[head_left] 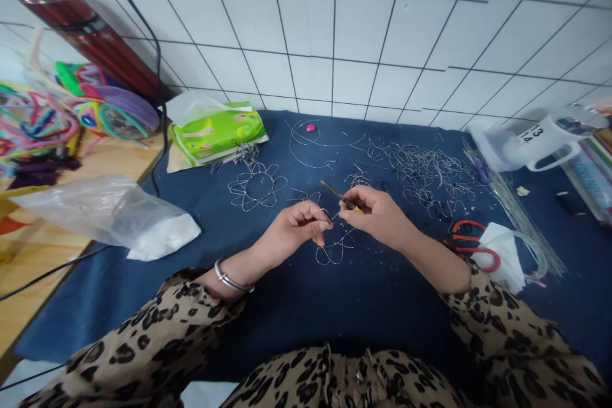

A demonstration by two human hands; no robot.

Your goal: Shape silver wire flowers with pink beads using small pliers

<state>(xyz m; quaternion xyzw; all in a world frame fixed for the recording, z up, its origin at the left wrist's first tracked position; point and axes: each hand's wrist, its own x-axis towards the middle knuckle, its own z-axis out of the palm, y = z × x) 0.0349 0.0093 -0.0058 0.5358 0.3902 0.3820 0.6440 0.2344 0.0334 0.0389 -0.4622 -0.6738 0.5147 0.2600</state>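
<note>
My left hand (306, 223) pinches the upper edge of a wire flower (331, 256), whose thin silver petal loops hang below the fingers with small pink beads among them. In my right hand (370, 210) is a slim tool with a dark metal tip and a bit of yellow handle (344, 197); its tip points up and left, and the grip is mostly hidden. The two hands are close together over the blue cloth. To the left lies a second wire flower (258, 186), a ring of loops. Some loose bent wire (306, 196) lies just behind my left hand.
Behind are a green wipes packet (220, 131) and a pink round piece (311, 128). Tangled wire (425, 169), red-handled scissors (475, 245), straight wires (530, 229) and a white mug (549, 140) lie right. A plastic bag (109, 210) and red thermos (95, 38) are left.
</note>
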